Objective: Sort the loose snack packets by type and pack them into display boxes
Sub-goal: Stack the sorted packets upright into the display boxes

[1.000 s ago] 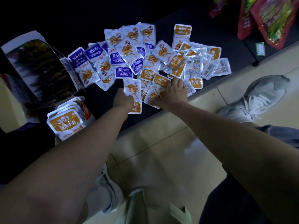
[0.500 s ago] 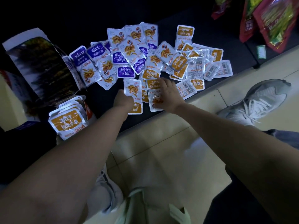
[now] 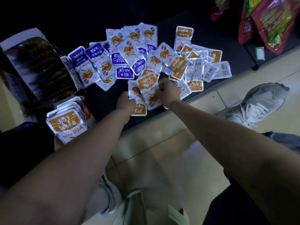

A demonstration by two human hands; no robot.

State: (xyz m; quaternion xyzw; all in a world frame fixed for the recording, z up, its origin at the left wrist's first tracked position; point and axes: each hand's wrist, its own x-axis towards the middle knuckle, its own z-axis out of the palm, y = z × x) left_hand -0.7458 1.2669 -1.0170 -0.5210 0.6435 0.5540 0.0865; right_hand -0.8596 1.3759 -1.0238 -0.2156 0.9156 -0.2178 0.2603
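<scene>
Several loose snack packets lie in a heap on a dark surface: purple-labelled ones [image 3: 123,57] on the left, orange-labelled ones [image 3: 183,36] on the right, some face down showing barcodes [image 3: 194,72]. My left hand [image 3: 125,103] grips an orange packet [image 3: 135,98] at the heap's near edge. My right hand [image 3: 168,90] pinches another orange packet [image 3: 147,88], lifted and overlapping the first. A display box [image 3: 87,114] at the left holds a stack of orange packets [image 3: 65,124].
An opened display box flap [image 3: 37,67] stands at the far left. Large red snack bags [image 3: 272,21] hang at the upper right. Tan floor tiles [image 3: 154,151] and my grey shoe [image 3: 256,104] lie below the dark surface's edge.
My right hand went from pressing flat on the orange packets to pinching one and lifting it leftward over the packet in my left hand. My left hand stayed in place.
</scene>
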